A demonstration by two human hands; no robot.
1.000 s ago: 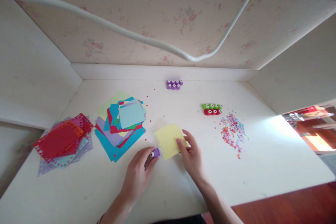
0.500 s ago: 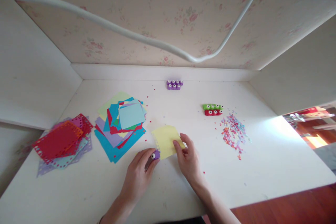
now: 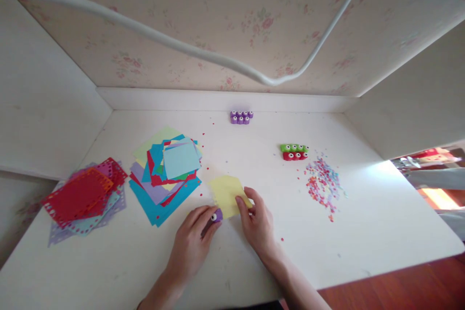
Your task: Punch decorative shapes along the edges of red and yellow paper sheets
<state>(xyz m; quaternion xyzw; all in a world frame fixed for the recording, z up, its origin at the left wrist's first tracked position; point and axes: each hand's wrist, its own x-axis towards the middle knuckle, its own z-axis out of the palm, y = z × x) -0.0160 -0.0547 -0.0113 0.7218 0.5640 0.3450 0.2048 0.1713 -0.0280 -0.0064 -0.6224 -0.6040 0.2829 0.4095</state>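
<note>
Between its thumb and fingers my left hand point(image 3: 194, 232) grips a small purple paper punch point(image 3: 217, 215) with a white and black button on top. The punch sits at the lower left corner of a yellow paper sheet point(image 3: 228, 196), which has small notches along its left edge. My right hand point(image 3: 256, 218) pinches that sheet by its right side, thumb on top. Whether the corner lies inside the punch's slot is hidden.
A pile of plain coloured paper point(image 3: 181, 160) lies left of the sheet, with hole-punched sheets point(image 3: 83, 198) farther left. Purple punches point(image 3: 240, 117) stand by the wall; green and red punches point(image 3: 295, 152) sit right, near scattered paper confetti point(image 3: 323, 181). A white cable point(image 3: 203, 56) hangs across above.
The yellow sheet has shifted slightly left and turned a little, with my right hand moving left along with it. My left hand and the purple punch have barely moved.
</note>
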